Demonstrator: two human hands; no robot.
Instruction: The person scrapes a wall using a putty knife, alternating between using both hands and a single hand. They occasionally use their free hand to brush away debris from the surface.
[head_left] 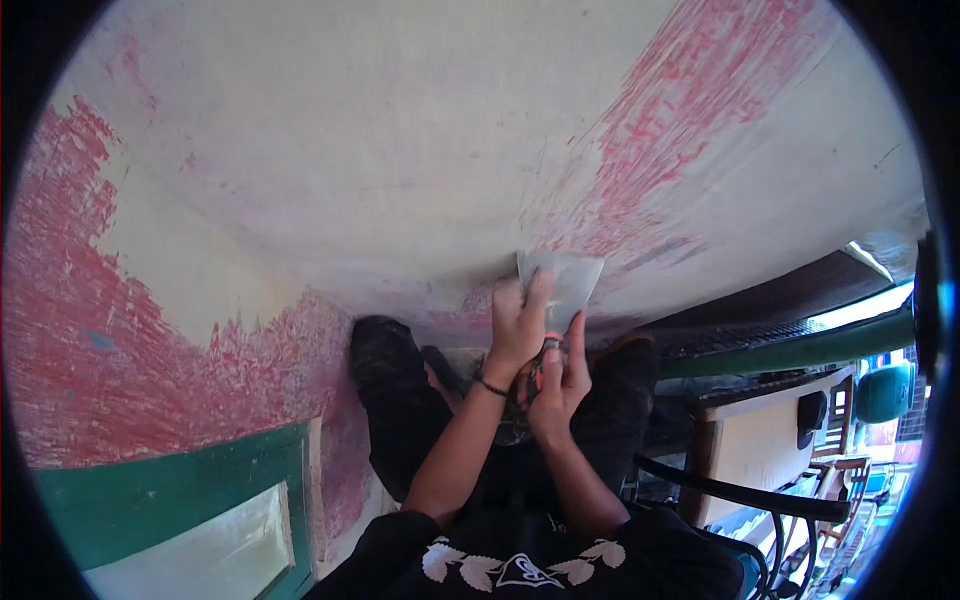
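A wide-bladed scraper [573, 283] with a red and dark handle is in front of me, its broad metal edge against the wall [400, 150]. My right hand [562, 388] is closed round the handle, with a finger stretched up along the side of the blade. My left hand [518, 325] grips the scraper from the left, its fingers pressed on the blade. The wall around the blade is off-white, with a streaky red patch [665, 150] running up to the right. Part of the handle is hidden by both hands.
Another rough red area [70, 330] covers the wall at left, above a green frame [180, 455] with a pale panel. My knees are close to the wall. At right are a green rail [800, 343], a wooden table [765, 435], a black armrest [745, 487] and chairs.
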